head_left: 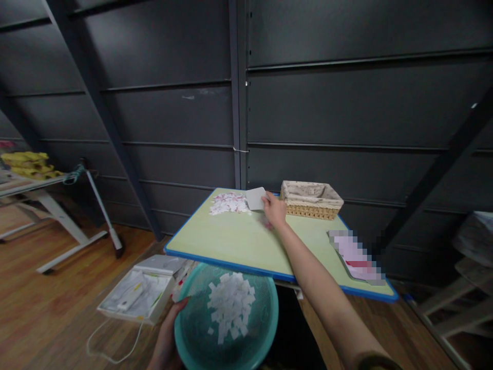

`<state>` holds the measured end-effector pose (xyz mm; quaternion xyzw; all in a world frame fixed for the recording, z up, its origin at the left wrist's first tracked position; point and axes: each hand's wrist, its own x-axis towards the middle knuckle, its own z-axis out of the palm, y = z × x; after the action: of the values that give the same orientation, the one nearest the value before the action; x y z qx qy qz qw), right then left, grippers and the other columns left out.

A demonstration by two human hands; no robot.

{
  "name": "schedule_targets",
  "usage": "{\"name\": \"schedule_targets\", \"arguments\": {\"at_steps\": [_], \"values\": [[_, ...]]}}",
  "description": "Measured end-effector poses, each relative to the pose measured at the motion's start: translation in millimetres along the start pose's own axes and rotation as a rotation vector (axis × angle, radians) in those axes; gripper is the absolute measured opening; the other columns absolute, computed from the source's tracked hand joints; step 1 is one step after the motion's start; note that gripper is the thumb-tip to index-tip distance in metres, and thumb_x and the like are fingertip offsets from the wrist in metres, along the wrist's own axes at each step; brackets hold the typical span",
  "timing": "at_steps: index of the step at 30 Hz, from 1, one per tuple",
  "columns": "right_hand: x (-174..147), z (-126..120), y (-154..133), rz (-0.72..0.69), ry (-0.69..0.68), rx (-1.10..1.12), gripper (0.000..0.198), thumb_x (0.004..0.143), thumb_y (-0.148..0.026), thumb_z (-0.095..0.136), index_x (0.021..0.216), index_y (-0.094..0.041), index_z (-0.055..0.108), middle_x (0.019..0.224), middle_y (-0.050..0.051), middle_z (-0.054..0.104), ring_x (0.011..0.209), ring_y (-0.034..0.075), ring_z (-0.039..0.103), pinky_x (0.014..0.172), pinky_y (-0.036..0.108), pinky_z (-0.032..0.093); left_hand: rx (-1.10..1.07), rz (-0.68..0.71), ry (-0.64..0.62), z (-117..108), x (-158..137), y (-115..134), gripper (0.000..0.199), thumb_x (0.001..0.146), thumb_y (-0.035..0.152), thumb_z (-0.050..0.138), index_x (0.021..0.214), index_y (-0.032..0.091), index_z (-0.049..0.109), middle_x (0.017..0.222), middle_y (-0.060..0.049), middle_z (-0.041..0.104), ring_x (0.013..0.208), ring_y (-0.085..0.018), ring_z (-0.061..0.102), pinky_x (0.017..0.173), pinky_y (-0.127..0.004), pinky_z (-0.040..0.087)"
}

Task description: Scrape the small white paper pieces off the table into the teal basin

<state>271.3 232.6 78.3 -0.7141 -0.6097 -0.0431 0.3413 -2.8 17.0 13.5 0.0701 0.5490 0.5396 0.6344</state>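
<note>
- Well, right hand (275, 209) pinches card (254, 199); a careless jerk might scatter scraps (228, 204).
- Left hand (169, 328) grips basin (265, 313); a slack hold might spill its pile (231, 303).

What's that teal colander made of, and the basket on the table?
The teal colander looks like smooth plastic with a slight sheen, from its even color and mesh-like wall. The basket seems woven from straw or similar fiber, matte, given its braided side; its liner looks like cloth, draped over the rim.
</note>
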Motion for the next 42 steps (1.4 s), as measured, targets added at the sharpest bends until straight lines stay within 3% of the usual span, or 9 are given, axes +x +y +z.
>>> {"name": "schedule_targets", "arguments": {"at_steps": [5, 10, 18, 23, 32, 42], "values": [[-0.9, 1.6, -2.1, -0.026, -0.027, -0.024, 0.044, 0.099, -0.035, 0.038, 0.137, -0.021, 0.054, 0.113, 0.011, 0.071, 0.097, 0.025, 0.068, 0.087, 0.033, 0.046, -0.022, -0.014, -0.039, -2.1, -1.2, -1.5, 0.044, 0.072, 0.018, 0.07, 0.114, 0.006, 0.066, 0.074, -0.014, 0.08, 0.084, -0.037, 0.074, 0.075, -0.048, 0.061], [0.1, -1.1, -4.3, -0.011, -0.065, -0.03, 0.043, 0.098, -0.033, 0.039, 0.137, -0.021, 0.053, 0.115, 0.011, 0.071, 0.1, 0.024, 0.067, 0.088, 0.033, 0.046, -0.019, -0.024, -0.008, -0.9, -3.0, -0.8, 0.046, 0.069, 0.018, 0.071, 0.114, 0.01, 0.068, 0.069, -0.011, 0.079, 0.084, -0.038, 0.074, 0.074, -0.05, 0.061], [2.9, -6.4, -5.1, 0.033, -0.036, 0.038, 0.041, 0.096, -0.032, 0.042, 0.132, -0.02, 0.059, 0.114, 0.011, 0.071, 0.104, 0.024, 0.065, 0.088, 0.031, 0.045, 0.012, 0.003, 0.043, 2.8, -7.0, 1.6, 0.019, 0.068, 0.014, 0.07, 0.087, 0.01, 0.072, 0.063, -0.012, 0.077, 0.081, -0.038, 0.074, 0.077, -0.049, 0.06], [2.4, -8.1, -4.6, 0.081, -0.023, -0.02, 0.041, 0.096, -0.032, 0.042, 0.13, -0.021, 0.061, 0.108, 0.013, 0.073, 0.1, 0.026, 0.067, 0.086, 0.033, 0.046, -0.001, 0.002, 0.014, 3.5, -11.5, 1.5, 0.032, 0.069, 0.015, 0.07, 0.101, 0.01, 0.071, 0.067, -0.01, 0.079, 0.08, -0.037, 0.074, 0.077, -0.05, 0.06], [3.9, -3.5, -1.9, 0.048, -0.007, 0.021, 0.042, 0.097, -0.032, 0.041, 0.133, -0.018, 0.058, 0.112, 0.012, 0.072, 0.103, 0.025, 0.066, 0.088, 0.031, 0.045, -0.024, -0.03, -0.002, 3.0, -6.6, 0.3, 0.044, 0.073, 0.018, 0.069, 0.116, 0.007, 0.067, 0.072, -0.012, 0.08, 0.08, -0.036, 0.075, 0.076, -0.049, 0.06], [1.9, -5.2, -7.2, 0.008, -0.07, 0.117, 0.039, 0.093, -0.033, 0.048, 0.128, -0.021, 0.063, 0.112, 0.009, 0.072, 0.101, 0.024, 0.066, 0.085, 0.029, 0.046, -0.007, 0.012, -0.043, -3.2, -2.3, -3.3, 0.037, 0.071, 0.013, 0.069, 0.107, 0.008, 0.067, 0.061, -0.008, 0.077, 0.077, -0.034, 0.075, 0.075, -0.048, 0.06]]}}
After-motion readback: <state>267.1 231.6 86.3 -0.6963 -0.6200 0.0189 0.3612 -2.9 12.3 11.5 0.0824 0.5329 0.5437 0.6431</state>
